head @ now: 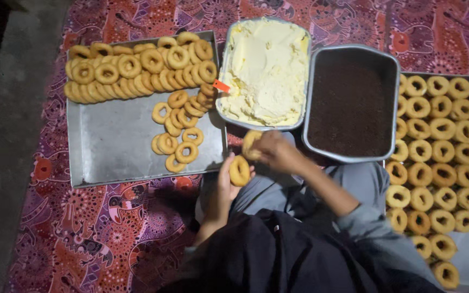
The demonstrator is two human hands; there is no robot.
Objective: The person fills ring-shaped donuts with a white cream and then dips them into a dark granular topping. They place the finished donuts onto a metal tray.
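A plain ring doughnut [239, 170] is being pinched in the fingers of the left hand [227, 182], and a second doughnut [251, 144] is being gripped by the right hand [278, 152] beside the cream pan [225, 103]. A coating step seems to be in hand; dipping into the dark crumb pan [311, 97] is probably being called for next.

Bare tray floor [115, 146] beside stacked doughnut rings [137, 70]

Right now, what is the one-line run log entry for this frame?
left hand: holds ring doughnut | right hand: holds second doughnut | ahead: cream pan, dark crumb pan | doughnut trays both sides
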